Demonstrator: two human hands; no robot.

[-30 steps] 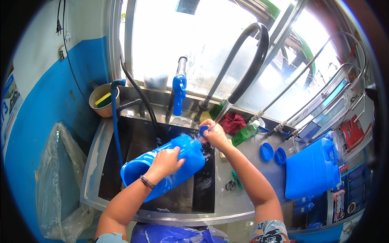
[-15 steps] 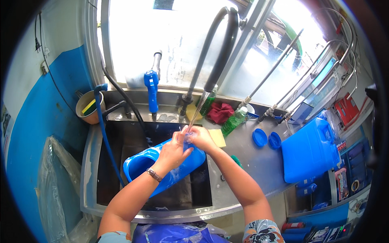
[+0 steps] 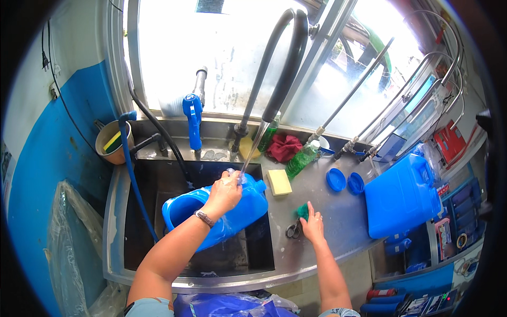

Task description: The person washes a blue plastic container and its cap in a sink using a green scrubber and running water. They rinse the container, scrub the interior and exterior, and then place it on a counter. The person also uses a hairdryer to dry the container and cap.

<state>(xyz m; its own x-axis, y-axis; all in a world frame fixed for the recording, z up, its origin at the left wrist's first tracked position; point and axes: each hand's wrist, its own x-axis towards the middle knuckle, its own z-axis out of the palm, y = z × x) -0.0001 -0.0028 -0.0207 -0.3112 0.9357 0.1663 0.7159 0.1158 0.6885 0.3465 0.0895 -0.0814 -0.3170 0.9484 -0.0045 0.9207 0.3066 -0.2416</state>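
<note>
A wet blue plastic jug (image 3: 248, 208) lies on its side over the dark sink basin (image 3: 153, 179), its wide opening facing left and suds on its wall. My left hand (image 3: 224, 193) is closed on the jug's upper side, where water from the black hose tap (image 3: 260, 138) runs over the fingertips. Over the steel counter, my right hand (image 3: 313, 226) has its fingers stretched out beside a green scouring pad (image 3: 302, 212); whether they touch it is hard to see. Just left of that hand lie dark-handled scissors (image 3: 292, 231).
A yellow sponge (image 3: 279, 182), green bottles (image 3: 303, 159), a maroon cloth (image 3: 285, 147) and two blue caps (image 3: 336, 180) sit on the counter. At the right stands another blue jug (image 3: 396, 198). A sponge pot (image 3: 110, 141) and a blue hose (image 3: 129, 174) are at the left.
My right hand has left the jug and moved right and nearer, to the green pad. My left hand stays on the jug, and the jug's right end now shows.
</note>
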